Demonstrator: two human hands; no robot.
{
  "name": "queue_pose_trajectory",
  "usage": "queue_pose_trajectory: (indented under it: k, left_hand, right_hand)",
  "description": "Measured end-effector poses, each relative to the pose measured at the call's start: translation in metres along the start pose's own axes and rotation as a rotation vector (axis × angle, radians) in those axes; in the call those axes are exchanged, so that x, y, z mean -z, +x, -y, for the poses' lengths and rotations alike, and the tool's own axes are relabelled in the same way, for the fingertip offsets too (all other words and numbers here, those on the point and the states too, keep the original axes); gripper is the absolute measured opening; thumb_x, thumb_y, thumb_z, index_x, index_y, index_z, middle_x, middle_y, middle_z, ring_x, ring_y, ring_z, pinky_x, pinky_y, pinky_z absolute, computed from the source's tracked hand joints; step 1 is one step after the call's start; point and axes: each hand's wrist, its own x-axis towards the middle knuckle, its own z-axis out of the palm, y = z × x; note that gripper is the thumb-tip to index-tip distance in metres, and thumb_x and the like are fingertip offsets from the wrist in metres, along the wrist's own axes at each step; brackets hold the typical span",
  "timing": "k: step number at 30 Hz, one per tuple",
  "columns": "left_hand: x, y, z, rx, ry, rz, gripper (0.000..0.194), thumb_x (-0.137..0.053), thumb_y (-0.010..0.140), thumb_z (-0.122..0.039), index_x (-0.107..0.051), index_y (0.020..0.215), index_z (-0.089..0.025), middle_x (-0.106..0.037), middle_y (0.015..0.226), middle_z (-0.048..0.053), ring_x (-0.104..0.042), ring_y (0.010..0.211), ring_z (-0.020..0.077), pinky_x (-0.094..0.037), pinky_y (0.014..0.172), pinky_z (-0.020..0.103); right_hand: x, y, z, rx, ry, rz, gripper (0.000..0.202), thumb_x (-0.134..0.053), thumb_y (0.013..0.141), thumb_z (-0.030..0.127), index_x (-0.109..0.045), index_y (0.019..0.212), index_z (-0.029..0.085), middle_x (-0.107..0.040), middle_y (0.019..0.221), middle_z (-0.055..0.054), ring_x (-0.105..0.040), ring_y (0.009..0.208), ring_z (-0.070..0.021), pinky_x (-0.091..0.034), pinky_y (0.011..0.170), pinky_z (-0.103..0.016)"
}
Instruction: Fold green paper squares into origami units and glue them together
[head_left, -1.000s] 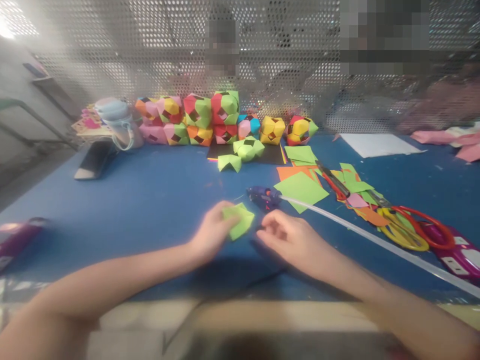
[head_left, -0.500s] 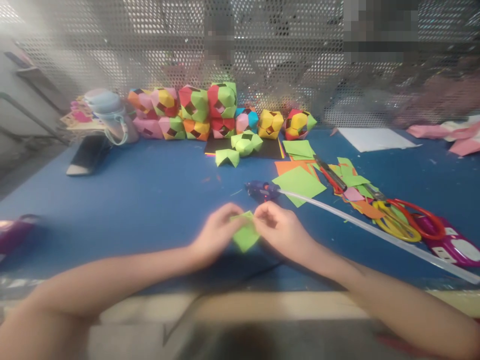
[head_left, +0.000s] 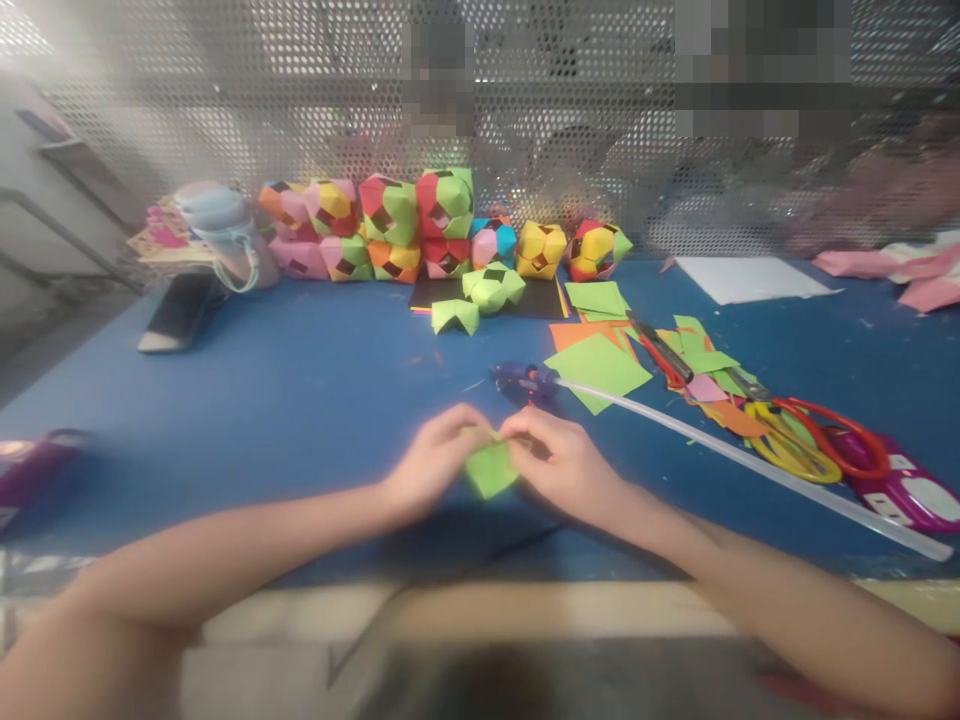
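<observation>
A small piece of folded green paper [head_left: 490, 470] is held over the near part of the blue table [head_left: 300, 400]. My left hand [head_left: 435, 460] pinches its left side, and my right hand [head_left: 561, 455] grips the upper right edge. The fingertips of both hands nearly meet at its top and hide that edge. Just beyond my right hand lies a dark blue glue gun [head_left: 525, 378] with a long white glue stick [head_left: 720, 450] running out to the right. Flat green paper [head_left: 598, 368] lies beside the glue gun.
Colourful folded paper shapes [head_left: 390, 215] are stacked along the perforated metal screen [head_left: 555, 130]. To the right are scissors [head_left: 832, 435], paper scraps [head_left: 705, 350] and a magenta object [head_left: 911, 490]. A phone [head_left: 180, 312] and a bottle [head_left: 225, 235] stand at left.
The fingers of both hands have shifted slightly along the top of the green paper, which now shows a little less. The things on the table have not been moved.
</observation>
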Motion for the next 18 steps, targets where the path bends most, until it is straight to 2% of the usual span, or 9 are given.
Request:
queue_pose_trajectory:
  k: [3,6,10,14,18]
  left_hand:
    - [0.001,0.001,0.000,-0.010,0.017,0.017,0.011,-0.055,0.078,-0.026,-0.059,0.075,-0.016,-0.058,0.072,-0.001,-0.053,0.069,0.0116,-0.041,0.067,0.024]
    - [0.001,0.002,0.001,-0.027,0.053,0.020,0.012,-0.054,0.079,-0.026,-0.060,0.075,-0.016,-0.058,0.072,0.000,-0.053,0.070,0.0118,-0.041,0.067,0.024]
    - [0.002,0.001,0.000,-0.061,0.097,0.050,0.014,-0.053,0.080,-0.028,-0.059,0.076,-0.016,-0.058,0.071,-0.001,-0.052,0.068,0.0112,-0.041,0.066,0.023]
    - [0.000,-0.001,-0.004,-0.068,0.146,0.065,0.013,-0.055,0.079,-0.029,-0.058,0.078,-0.016,-0.057,0.070,-0.002,-0.051,0.066,0.0109,-0.040,0.064,0.023]
    - [-0.003,-0.004,-0.010,-0.076,0.228,0.059,0.017,-0.058,0.077,-0.032,-0.059,0.081,-0.016,-0.059,0.074,-0.001,-0.051,0.069,0.0115,-0.040,0.064,0.022]
  right_hand:
    - [0.002,-0.001,-0.002,0.121,-0.091,0.010,0.016,-0.043,0.083,0.011,-0.056,0.081,0.018,-0.052,0.072,0.000,-0.051,0.066,-0.0105,-0.041,0.062,-0.022]
    - [0.003,-0.001,-0.002,0.148,-0.121,0.014,0.012,-0.045,0.084,0.014,-0.056,0.082,0.018,-0.053,0.074,-0.001,-0.051,0.066,-0.0113,-0.042,0.063,-0.023]
    - [-0.001,0.000,0.000,0.067,-0.090,-0.034,0.012,-0.048,0.083,0.018,-0.052,0.072,0.019,-0.054,0.069,0.000,-0.051,0.062,-0.0109,-0.041,0.059,-0.022]
    - [-0.006,-0.002,0.000,-0.078,-0.074,-0.074,0.006,-0.053,0.076,0.016,-0.049,0.076,0.020,-0.054,0.066,0.003,-0.050,0.058,-0.0093,-0.040,0.054,-0.020]
    - [-0.007,-0.003,-0.003,-0.050,-0.090,-0.071,0.009,-0.052,0.076,0.014,-0.047,0.079,0.021,-0.056,0.070,0.003,-0.052,0.061,-0.0092,-0.041,0.057,-0.019]
